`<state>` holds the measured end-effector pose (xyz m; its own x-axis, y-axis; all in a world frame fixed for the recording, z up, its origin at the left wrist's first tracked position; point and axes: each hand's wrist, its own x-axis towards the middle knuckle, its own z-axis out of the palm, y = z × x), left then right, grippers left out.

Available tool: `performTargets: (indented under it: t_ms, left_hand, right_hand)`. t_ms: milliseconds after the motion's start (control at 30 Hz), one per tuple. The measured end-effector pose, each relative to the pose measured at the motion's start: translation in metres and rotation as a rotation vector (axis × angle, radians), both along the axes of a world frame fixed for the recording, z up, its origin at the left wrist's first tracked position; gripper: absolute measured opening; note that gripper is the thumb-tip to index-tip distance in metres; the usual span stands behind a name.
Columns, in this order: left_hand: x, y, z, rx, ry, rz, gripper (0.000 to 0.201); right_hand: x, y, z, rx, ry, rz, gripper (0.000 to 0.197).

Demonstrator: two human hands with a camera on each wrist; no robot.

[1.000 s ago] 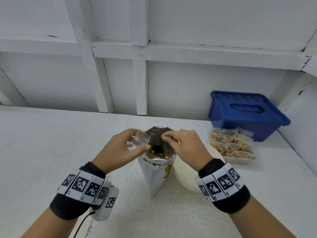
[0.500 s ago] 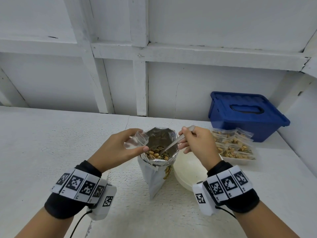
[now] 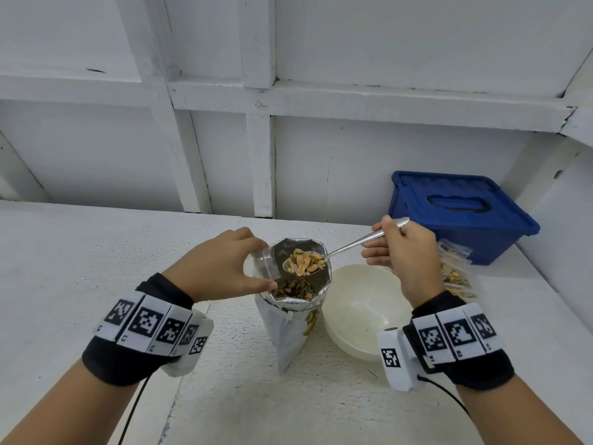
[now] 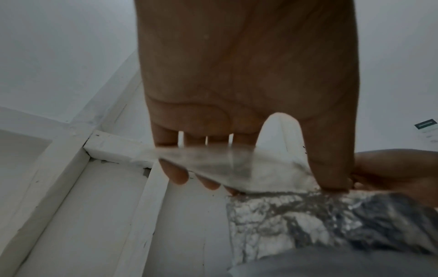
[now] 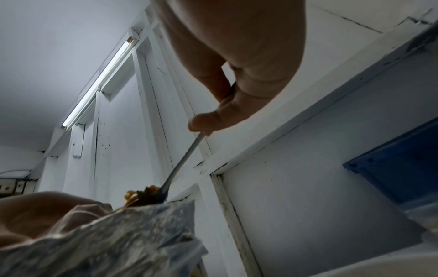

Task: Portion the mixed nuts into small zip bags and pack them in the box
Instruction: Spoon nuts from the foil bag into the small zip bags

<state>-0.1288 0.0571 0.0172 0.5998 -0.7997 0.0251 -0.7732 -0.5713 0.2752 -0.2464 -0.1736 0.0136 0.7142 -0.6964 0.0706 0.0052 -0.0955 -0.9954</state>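
Nuts point(image 3: 303, 264) heaped on spoon point(image 3: 349, 247), my right hand point(image 3: 407, 252) gripping handle; left hand point(image 3: 221, 268) pinching zip bag point(image 3: 261, 263) open. Next: tip in, level.

Two hands: left hand point(image 3: 221, 268), right hand point(image 3: 407, 248). One spoon point(image 3: 349, 248), one foil bag point(image 3: 288, 316), one empty zip bag point(image 3: 261, 261), one bowl point(image 3: 362, 316), one blue box point(image 3: 459, 216). Filled bags point(image 3: 454, 277): several, count unclear.

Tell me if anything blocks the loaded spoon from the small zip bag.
Nothing visible does. The spoon of nuts hangs over the foil pouch, right beside the small zip bag that the left hand holds at the pouch's rim. Whether the bag's mouth is open is unclear.
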Motion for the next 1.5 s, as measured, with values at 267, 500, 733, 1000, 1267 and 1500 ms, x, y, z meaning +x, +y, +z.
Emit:
performTargets:
  t_ms: [267,500,733,1000,1267,1500]
  left_hand:
    - [-0.002,-0.016,-0.003,-0.02,-0.067,-0.025,0.098]
    - [-0.01,-0.023,-0.01,-0.225,0.014,0.014,0.083]
    - [-0.017,-0.018,-0.017,-0.492,0.199,0.083,0.068]
    - [-0.007,0.0,-0.024,-0.535,0.234,0.186,0.064]
    - [-0.007,-0.003,-0.024,-0.493,0.261,0.125,0.06]
    - [-0.005,-0.004,-0.025,-0.515,0.277,0.105,0.057]
  right_hand:
    - [0.003,0.006,0.013,-0.021,-0.066,0.041,0.025]
    - [0.013,0.036,0.026,-0.236,-0.111,0.168,0.023]
    - [0.004,0.043,0.05,-0.668,-0.36,0.197,0.019]
    - [0.001,0.028,0.023,-0.666,-0.211,0.186,0.018]
    - [0.014,0.046,-0.033,-0.97,0.051,0.396,0.027]
    - [0.011,0.05,-0.03,-0.733,0.115,0.397,0.025]
